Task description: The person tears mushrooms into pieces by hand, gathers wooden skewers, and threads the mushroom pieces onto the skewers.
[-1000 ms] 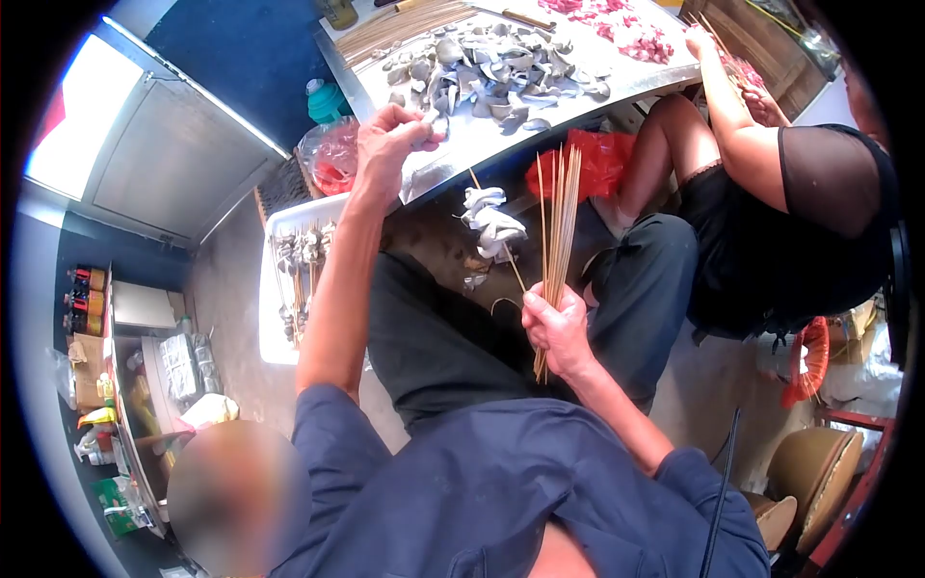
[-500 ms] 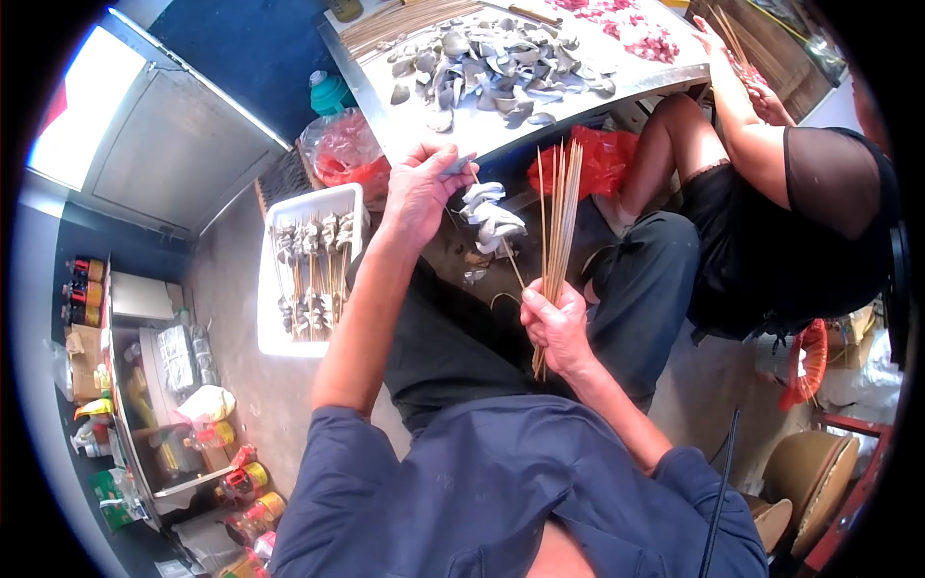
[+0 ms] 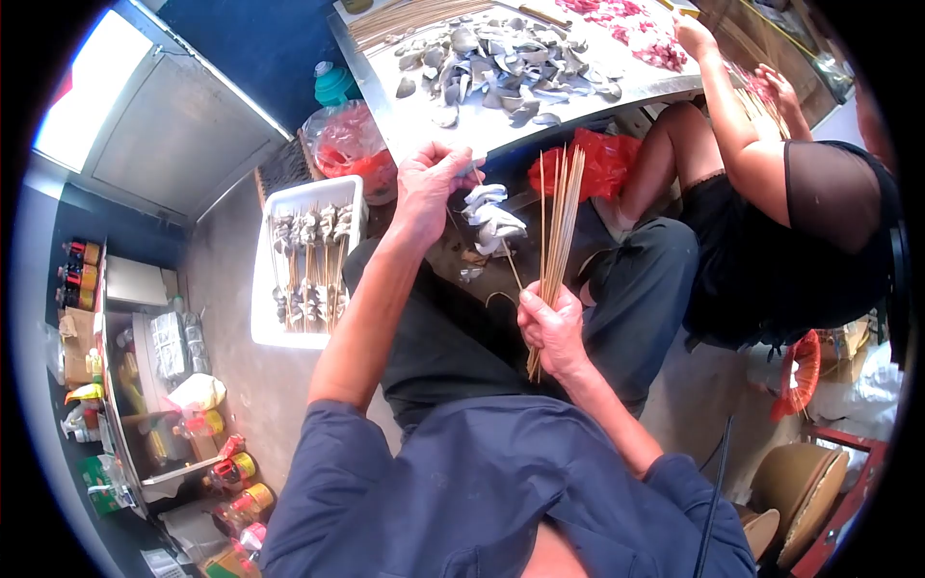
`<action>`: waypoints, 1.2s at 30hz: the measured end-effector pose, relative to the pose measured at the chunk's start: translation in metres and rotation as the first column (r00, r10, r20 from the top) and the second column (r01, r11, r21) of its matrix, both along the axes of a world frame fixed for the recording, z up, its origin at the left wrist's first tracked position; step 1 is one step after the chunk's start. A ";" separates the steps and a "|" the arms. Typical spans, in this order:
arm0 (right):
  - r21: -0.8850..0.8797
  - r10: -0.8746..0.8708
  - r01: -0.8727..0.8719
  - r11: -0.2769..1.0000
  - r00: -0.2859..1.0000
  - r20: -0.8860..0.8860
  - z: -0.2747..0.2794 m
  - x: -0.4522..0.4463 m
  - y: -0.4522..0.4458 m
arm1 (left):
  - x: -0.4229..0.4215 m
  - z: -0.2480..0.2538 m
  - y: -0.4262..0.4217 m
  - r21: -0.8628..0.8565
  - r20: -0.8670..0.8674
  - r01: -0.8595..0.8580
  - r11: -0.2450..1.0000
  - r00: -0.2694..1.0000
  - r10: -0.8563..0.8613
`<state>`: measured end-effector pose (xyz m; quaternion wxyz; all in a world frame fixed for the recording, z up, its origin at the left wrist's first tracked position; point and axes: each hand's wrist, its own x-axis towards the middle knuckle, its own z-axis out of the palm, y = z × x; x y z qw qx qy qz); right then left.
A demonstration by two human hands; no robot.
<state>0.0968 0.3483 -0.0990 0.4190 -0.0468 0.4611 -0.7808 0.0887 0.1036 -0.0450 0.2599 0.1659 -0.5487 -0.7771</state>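
Note:
My right hand is closed round a bundle of bare bamboo skewers. It also grips the lower end of one tilted skewer that carries folded grey-and-white meat slices. At that skewer's upper tip, my left hand pinches another grey slice, mostly hidden by the fingers. Beyond my hands, a heap of loose grey slices lies on the metal-edged table. To the left, a white tray on the floor holds rows of loaded skewers.
At right sits a co-worker, hands over skewers and red meat. Chopped red meat and more bare skewers lie on the table. Red plastic bags hang beneath it. A shelf with bottles stands at left.
The left fingers have shifted slightly right and down at the skewer tip, covering more of the slice. My right hand has barely moved. The co-worker's hands have shifted.

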 end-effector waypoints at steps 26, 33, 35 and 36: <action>0.118 -0.114 0.174 0.978 0.910 -0.398 0.008 -0.017 -0.010 | 0.035 0.013 0.033 -0.581 0.062 -0.194 0.790 0.958 0.281; 0.167 -0.083 0.336 0.927 0.618 -0.782 0.008 -0.015 -0.020 | 0.037 0.017 0.048 -0.189 0.220 0.111 0.976 0.973 -0.068; 0.148 -0.075 0.298 0.943 0.625 -0.777 0.004 -0.010 -0.022 | 0.036 0.010 0.049 0.063 0.078 0.093 0.994 0.992 -0.098; 0.163 -0.040 0.263 0.951 0.628 -0.777 0.002 -0.008 -0.022 | 0.035 0.008 0.050 0.150 0.010 0.054 0.987 0.998 -0.056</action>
